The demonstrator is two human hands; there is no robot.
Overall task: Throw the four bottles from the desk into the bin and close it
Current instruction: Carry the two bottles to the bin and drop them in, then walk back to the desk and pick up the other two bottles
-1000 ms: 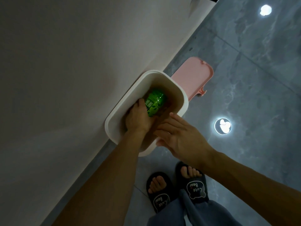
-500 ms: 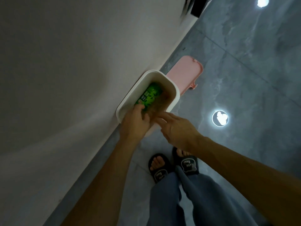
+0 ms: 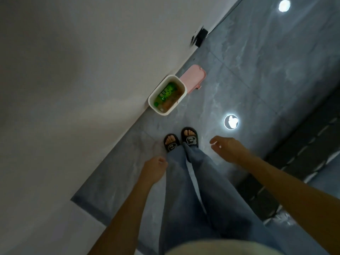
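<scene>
A small white bin [image 3: 153,104] stands on the floor against the wall, far below me. A green bottle [image 3: 166,92] lies inside it, beside something orange-brown that I cannot make out. The pink lid [image 3: 193,78] hangs open behind the bin. My left hand [image 3: 154,170] is loosely curled and holds nothing, well short of the bin. To the right, at about the height of my feet, my right hand [image 3: 225,147] is empty with its fingers apart.
A pale wall [image 3: 73,89] runs along the left. The grey marble floor [image 3: 257,80] shows round light reflections [image 3: 231,122]. My feet in black slippers [image 3: 181,141] stand just before the bin. A dark box [image 3: 200,37] sits at the wall's base further on.
Both hands have come out of the bin and drawn back to my sides. The green bottle stays in the bin. My view has risen far above the bin.
</scene>
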